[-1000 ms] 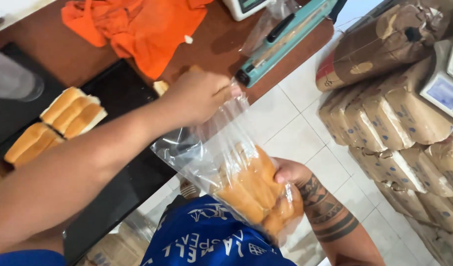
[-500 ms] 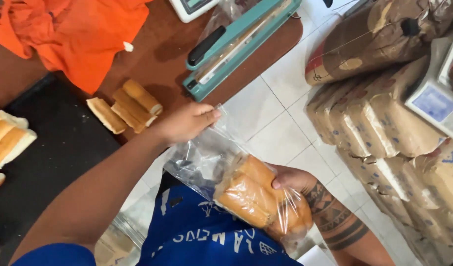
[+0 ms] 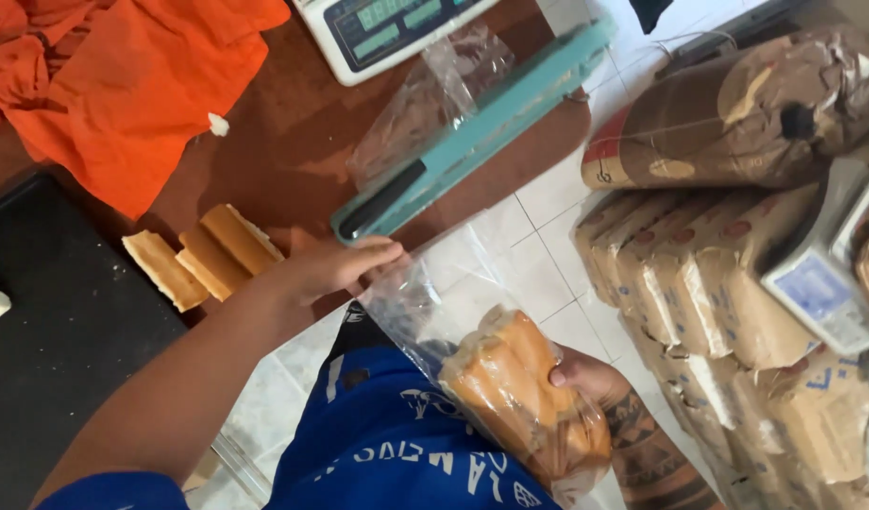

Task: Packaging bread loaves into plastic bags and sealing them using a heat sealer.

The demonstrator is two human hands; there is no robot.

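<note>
While the right hand (image 3: 585,376) grips the bread-filled clear bag (image 3: 510,397) from below, left hand (image 3: 335,269) fingers now pinch its open mouth, drawn down from the table (image 3: 293,161) edge near the teal sealer (image 3: 472,132), loaves settled deeper.

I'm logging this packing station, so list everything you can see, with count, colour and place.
bread bag: one, clear, golden rolls inside, bottom centre
loose rolls: three, tan, table edge
cloth: one, orange, top left
sealer: one, teal, table's right edge
scale: one, white, top centre
empty bag: one, clear, beside sealer
tray: one, black, left
sacks: several, brown, floor right
left hand: pinches bag's mouth
right hand: cradles bag's base
</note>
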